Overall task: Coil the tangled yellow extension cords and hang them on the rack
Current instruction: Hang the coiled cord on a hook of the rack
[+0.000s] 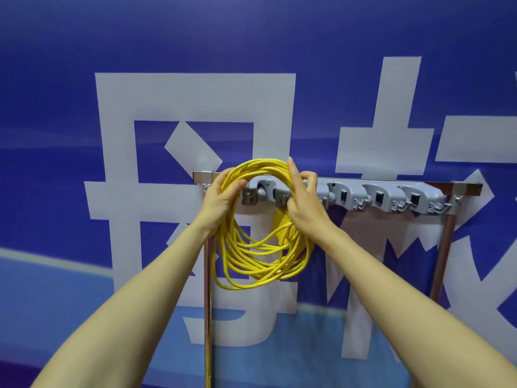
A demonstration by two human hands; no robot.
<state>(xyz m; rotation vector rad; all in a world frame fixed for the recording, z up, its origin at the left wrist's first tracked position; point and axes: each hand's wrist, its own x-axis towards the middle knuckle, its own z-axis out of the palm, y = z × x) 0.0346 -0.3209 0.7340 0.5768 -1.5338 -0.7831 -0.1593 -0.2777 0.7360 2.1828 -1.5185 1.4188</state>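
Yellow cord coil (260,256) is held upright in front of left end of rack (377,191), top arc just above it. L side is gripped by left hand (221,198), R side pinched by right hand (305,203).

A: Any writing to read here?
B: Only on the blue printed banner (56,113) behind: huge white Chinese characters (195,96) run across it.
A: Which ones?
B: The left one looks like 母, though the coiled yellow cord (243,266) covers its middle. The second character (383,141) has a cross-shaped top and runs off the right edge; I cannot tell it.
A: Anything smaller?
B: No other lettering is legible.
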